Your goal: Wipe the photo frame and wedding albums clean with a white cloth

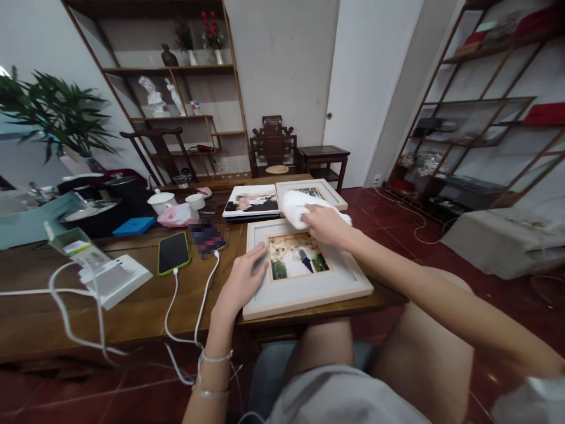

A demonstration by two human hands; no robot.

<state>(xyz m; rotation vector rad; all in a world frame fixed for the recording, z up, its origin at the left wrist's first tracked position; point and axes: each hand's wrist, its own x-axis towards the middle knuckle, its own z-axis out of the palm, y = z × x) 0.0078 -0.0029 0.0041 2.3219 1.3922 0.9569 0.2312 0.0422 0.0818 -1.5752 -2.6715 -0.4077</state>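
A framed photo (348, 282) with a wide white mat and pale wooden frame lies flat at the table's front edge. My left hand (246, 274) rests on its left side, fingers extended over the frame and mat. In my right hand (324, 222) is a bunched white cloth (293, 209), held over the upper part of the frame; whether it presses on the surface, I cannot tell. Behind it lies a second pale frame (336, 200), partly hidden by the cloth. To its left sits a stack topped by a photo panel (251, 201).
Left of the frame are a green-edged phone (173, 253) and a second phone (205, 235), both on white charging cables. A white power strip (126, 280), a blue box (133, 226), a pink plastic bag (177, 215) and a dark pan (92, 215) occupy the table's left side.
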